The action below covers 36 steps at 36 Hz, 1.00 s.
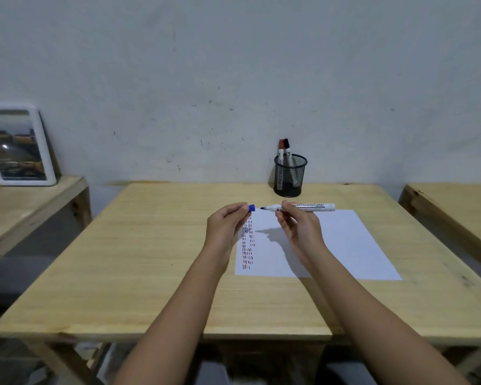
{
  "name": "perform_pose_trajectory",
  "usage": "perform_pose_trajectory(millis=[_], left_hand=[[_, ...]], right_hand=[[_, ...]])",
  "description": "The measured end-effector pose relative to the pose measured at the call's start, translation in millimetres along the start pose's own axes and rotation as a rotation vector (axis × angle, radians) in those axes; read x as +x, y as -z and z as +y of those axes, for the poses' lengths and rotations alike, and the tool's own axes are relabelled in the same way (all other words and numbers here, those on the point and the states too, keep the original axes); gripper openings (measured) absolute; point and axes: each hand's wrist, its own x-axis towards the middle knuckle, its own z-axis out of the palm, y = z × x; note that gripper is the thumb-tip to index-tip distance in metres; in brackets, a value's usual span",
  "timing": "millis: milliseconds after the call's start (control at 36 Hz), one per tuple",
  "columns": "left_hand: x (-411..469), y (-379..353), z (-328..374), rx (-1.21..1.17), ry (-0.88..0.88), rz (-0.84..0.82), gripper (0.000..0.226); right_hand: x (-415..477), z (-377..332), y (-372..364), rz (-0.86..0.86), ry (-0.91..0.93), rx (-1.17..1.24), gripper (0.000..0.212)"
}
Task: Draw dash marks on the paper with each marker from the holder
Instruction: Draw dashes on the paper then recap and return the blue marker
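Note:
My right hand point(297, 227) holds a white marker point(311, 207) level above the paper, its dark blue tip pointing left. My left hand point(225, 227) pinches the marker's blue cap point(252, 208) a short gap away from the tip. The white paper point(345, 245) lies on the wooden table point(150, 259) and carries columns of blue, red and black dash marks point(247, 245) along its left edge. A black mesh holder point(290, 176) stands at the back by the wall, with a red-capped marker point(281, 150) and a black-capped marker point(287, 150) upright in it.
A white-framed picture point(18, 145) leans on the wall on a lower wooden table point(25, 207) to the left. Another wooden table point(456, 207) stands to the right. The grey wall runs directly behind the table.

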Motion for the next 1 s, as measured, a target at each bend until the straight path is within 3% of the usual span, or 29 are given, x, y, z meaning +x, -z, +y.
perform_pose_trajectory(millis=[167,694,861,1000], left_hand=[[-1,-11,-3,-0.118,0.007,-0.06,0.014],[-7,-16,-9,0.009,-0.064,-0.089,0.013],[-4,-4,2,0.019,-0.062,-0.082,0.02],[2,6,14,0.102,-0.108,-0.095,0.012]], right_hand=[[-1,-1,1,0.001,0.024,0.001,0.012],[1,-3,11,-0.167,0.032,-0.264,0.003],[9,-17,22,-0.124,0.095,-0.242,0.024],[10,-38,29,-0.226,0.25,-0.752,0.033]])
